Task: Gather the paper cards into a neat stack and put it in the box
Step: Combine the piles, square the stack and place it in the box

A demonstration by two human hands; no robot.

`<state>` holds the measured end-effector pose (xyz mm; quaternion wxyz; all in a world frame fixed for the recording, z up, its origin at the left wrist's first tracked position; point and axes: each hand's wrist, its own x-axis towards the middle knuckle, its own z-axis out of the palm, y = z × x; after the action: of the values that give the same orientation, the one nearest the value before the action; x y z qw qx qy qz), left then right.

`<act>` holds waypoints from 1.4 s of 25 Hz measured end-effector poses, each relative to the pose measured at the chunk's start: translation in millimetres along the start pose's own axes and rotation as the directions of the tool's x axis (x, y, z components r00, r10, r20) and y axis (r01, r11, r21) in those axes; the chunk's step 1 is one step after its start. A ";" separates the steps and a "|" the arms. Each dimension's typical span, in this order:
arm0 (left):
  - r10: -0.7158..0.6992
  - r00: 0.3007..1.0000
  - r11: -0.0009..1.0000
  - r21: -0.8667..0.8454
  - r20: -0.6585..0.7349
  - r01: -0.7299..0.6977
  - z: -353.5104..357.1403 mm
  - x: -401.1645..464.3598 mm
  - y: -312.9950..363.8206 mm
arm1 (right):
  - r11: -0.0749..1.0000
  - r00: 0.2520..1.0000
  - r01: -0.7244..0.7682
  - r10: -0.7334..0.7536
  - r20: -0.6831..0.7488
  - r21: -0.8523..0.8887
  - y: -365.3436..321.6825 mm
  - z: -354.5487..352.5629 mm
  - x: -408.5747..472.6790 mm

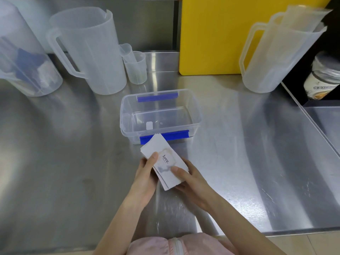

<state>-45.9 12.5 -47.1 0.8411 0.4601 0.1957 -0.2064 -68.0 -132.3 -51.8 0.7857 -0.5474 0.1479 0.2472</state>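
Note:
A stack of white paper cards, the top one printed with "love.", is held between both hands just above the steel counter. My left hand grips the stack's left side with the thumb on top. My right hand holds its right side, thumb pressed on the top card. The cards are slightly fanned at the near end. Just beyond the stack's far corner stands the clear plastic box with blue clips, open, with only a small white label on its floor.
Large translucent jugs stand at back left and back right, a small measuring cup between them. A yellow board leans at the back. A dark shelf with a jar and a sink edge sit at right.

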 end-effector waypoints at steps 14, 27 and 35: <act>0.029 0.966 0.337 0.907 0.258 -0.253 -17.0 15.5 5.0 | 0.387 0.970 0.242 -0.117 0.213 -0.890 -59.1 -42.8 -1.4; 0.177 0.973 0.321 0.926 0.150 -0.201 -17.8 11.4 -12.2 | 0.000 0.861 0.269 -0.448 0.240 -0.963 -43.0 -13.6 3.5; 0.168 0.970 0.299 0.929 0.176 -0.220 -20.9 11.3 -15.5 | -0.203 0.876 0.168 -0.419 0.240 -0.965 0.7 -14.6 16.4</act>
<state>-47.5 20.8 -74.2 0.4401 0.8771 -0.0365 -0.1889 -54.2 -142.1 -65.8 0.1321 -0.9790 -0.1517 0.0332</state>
